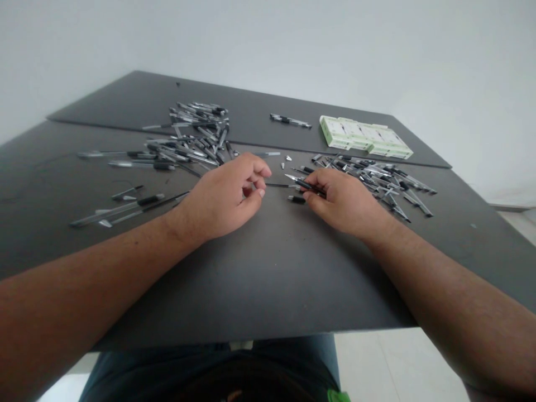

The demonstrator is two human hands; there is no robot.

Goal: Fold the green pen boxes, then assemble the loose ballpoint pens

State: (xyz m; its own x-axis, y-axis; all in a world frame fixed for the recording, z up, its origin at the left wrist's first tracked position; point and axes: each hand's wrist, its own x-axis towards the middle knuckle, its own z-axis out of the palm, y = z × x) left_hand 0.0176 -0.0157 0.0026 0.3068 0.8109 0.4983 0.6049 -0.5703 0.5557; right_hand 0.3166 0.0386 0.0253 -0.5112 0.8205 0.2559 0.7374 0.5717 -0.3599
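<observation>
My right hand [341,198] pinches a pen [302,183] between thumb and fingers, its pale pointed tip facing left. Just below that tip a short black pen cap [296,199] lies on the table by my thumb. My left hand [230,195] hovers over the middle with fingers curved and apart, holding nothing that I can see. Two small pale cone tips [285,162] rest on the table between and beyond the hands. A thin dark refill [277,185] lies between the two hands, partly hidden by the left fingers.
A large heap of pens [192,139] spreads at the back left, with loose pen parts [121,209] nearer me. Another pile of pens [385,181] lies right. Green-white boxes [364,135] and a few pens [290,121] stand farther back on the dark table [268,279].
</observation>
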